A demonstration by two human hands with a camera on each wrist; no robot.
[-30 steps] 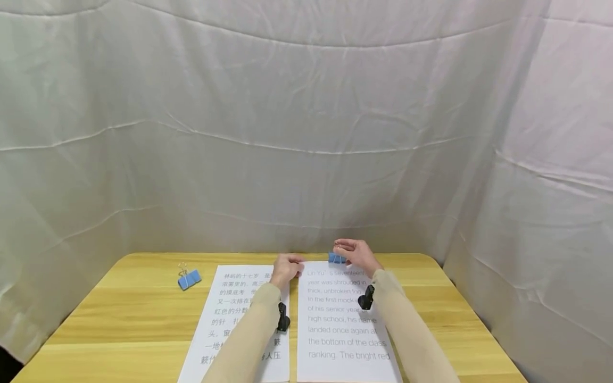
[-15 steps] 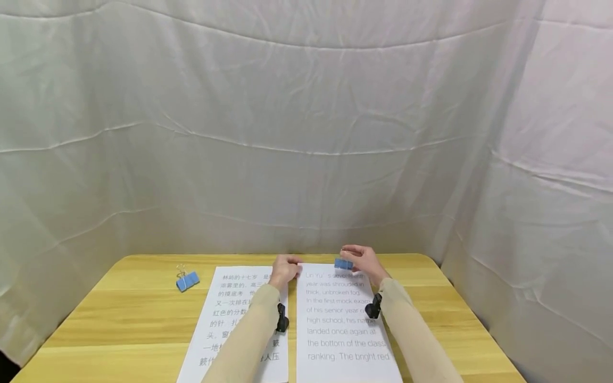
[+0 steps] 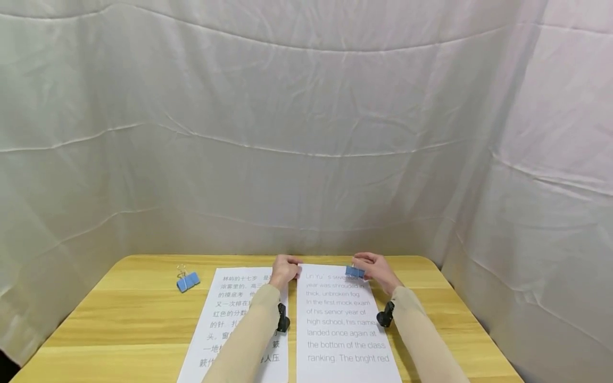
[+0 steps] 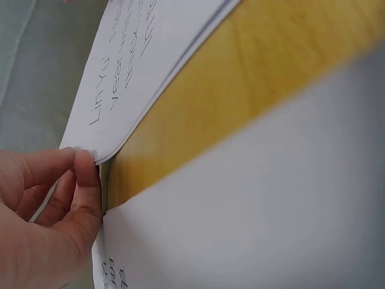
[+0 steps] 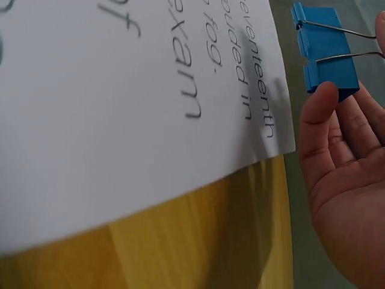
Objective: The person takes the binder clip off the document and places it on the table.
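My left hand [image 3: 286, 270] pinches the top left corner of the English-printed paper stack [image 3: 335, 324] between thumb and fingertips, as the left wrist view shows close up. Its wrist lies over the Chinese-printed paper stack [image 3: 239, 319]. My right hand [image 3: 378, 268] holds a blue binder clip [image 5: 329, 51] with the thumb against its body and fingers behind it. In the right wrist view the clip is just off the top edge of the English sheet, with its wire handles pointing away from the paper. From the head view it overlaps the sheet's top right.
A second blue binder clip [image 3: 188, 282] lies on the wooden table [image 3: 119, 308], left of the Chinese stack. A narrow strip of table shows between the stacks. Grey cloth curtain [image 3: 306, 133] hangs behind the table and along both sides.
My right hand has moved right and slightly nearer along the English stack's top edge, carrying the binder clip toward the right corner. The left hand stays in place.
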